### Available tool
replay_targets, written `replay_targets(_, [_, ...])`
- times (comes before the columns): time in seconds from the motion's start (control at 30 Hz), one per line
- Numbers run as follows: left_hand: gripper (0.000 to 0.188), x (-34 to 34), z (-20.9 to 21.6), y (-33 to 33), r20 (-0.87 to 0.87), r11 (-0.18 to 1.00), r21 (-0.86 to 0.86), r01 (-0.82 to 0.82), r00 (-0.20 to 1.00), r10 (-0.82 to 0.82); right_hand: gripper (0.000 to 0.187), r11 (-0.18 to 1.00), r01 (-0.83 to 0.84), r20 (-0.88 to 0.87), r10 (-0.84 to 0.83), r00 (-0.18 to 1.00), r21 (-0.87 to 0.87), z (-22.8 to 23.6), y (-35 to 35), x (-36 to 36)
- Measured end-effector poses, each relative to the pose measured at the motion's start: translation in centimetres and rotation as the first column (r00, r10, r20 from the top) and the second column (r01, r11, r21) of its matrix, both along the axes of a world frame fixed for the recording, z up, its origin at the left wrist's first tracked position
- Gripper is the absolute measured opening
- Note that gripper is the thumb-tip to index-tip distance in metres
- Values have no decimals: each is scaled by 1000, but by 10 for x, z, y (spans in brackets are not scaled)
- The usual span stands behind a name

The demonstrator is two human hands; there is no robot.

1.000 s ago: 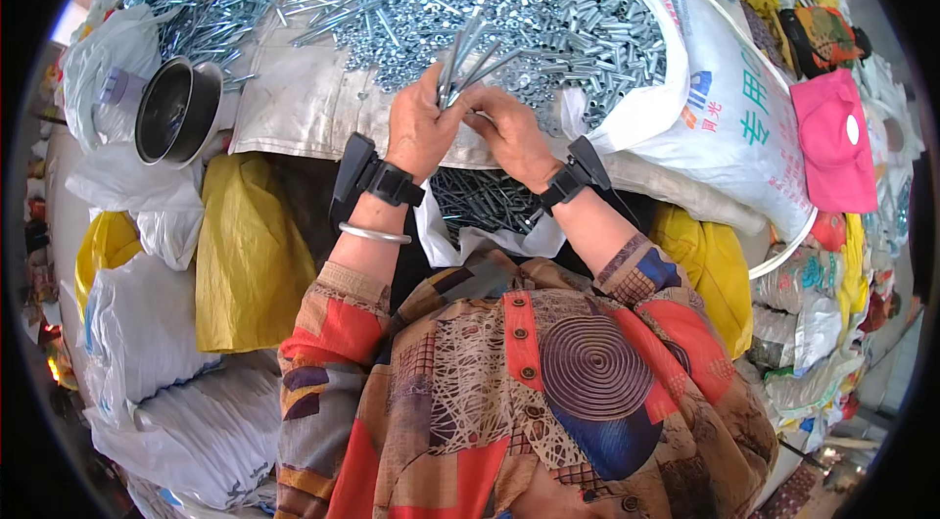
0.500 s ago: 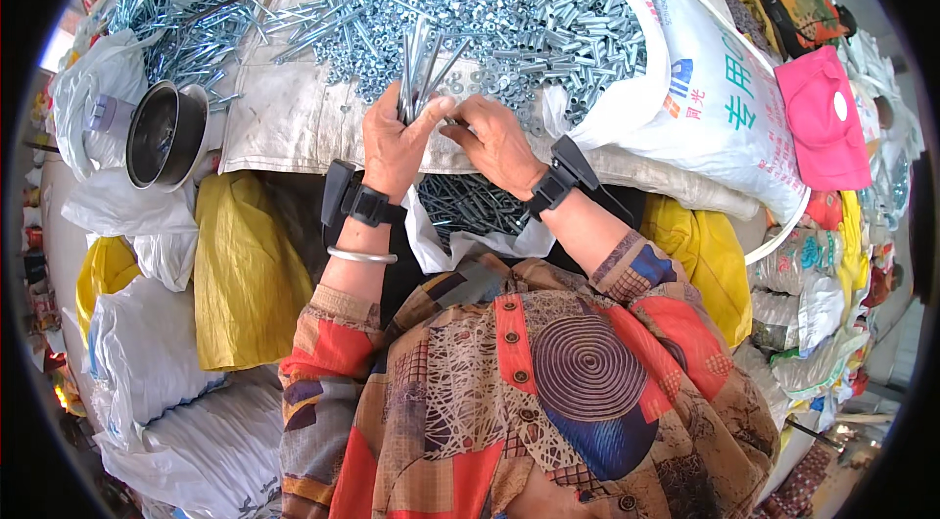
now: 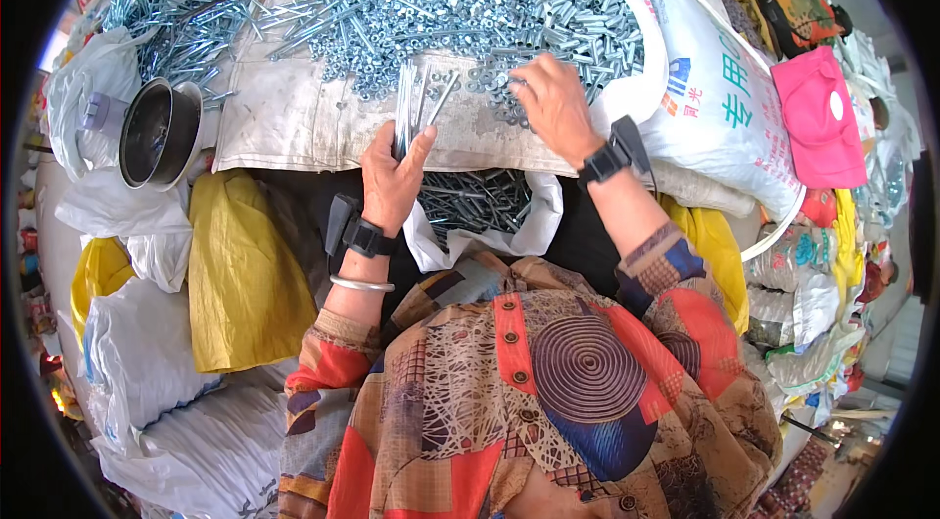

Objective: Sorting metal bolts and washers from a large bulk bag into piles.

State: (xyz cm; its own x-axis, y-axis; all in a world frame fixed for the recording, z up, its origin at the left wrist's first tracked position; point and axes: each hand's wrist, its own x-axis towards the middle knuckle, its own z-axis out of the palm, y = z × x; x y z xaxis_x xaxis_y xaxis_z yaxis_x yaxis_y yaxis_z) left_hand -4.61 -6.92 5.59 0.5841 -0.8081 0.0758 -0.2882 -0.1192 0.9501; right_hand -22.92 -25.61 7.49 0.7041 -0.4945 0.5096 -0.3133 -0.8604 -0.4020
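Rightward, away from the left hand (image 3: pixel 390 176), the right hand (image 3: pixel 556 106) has swung out over loose washers (image 3: pixel 485 81). Slim metal rods (image 3: pixel 405 108) stand bundled above the front of the pale sheet (image 3: pixel 279 117), clamped between left thumb and fingers. The right fingers are slightly curled; whether they pinch anything, I cannot tell. Picking up a small part while holding the rods seems the step in hand; the next move likely calls for a fingertip pinch, the bundle steady. Beyond lie heaped nuts (image 3: pixel 377 39) and metal tubes (image 3: pixel 599 27); nearer, a white bag (image 3: pixel 544 225) holds dark pieces (image 3: pixel 477 202).
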Motion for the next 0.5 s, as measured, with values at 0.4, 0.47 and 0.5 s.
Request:
replay_targets(0.4, [34, -6, -10, 13, -266, 1000, -15, 26, 963, -29, 8, 990, 141, -37, -142, 989, -21, -8, -30, 8])
replay_targets(0.47, [33, -8, -12, 14, -293, 999, -21, 28, 956, -34, 15, 818, -49, 281, -140, 949, 573, -17, -22, 10])
replay_targets(0.5, [33, -10, -11, 14, -307, 999, -18, 39, 951, -42, 15, 819, -44, 279, -143, 950, 572, -11, -13, 10])
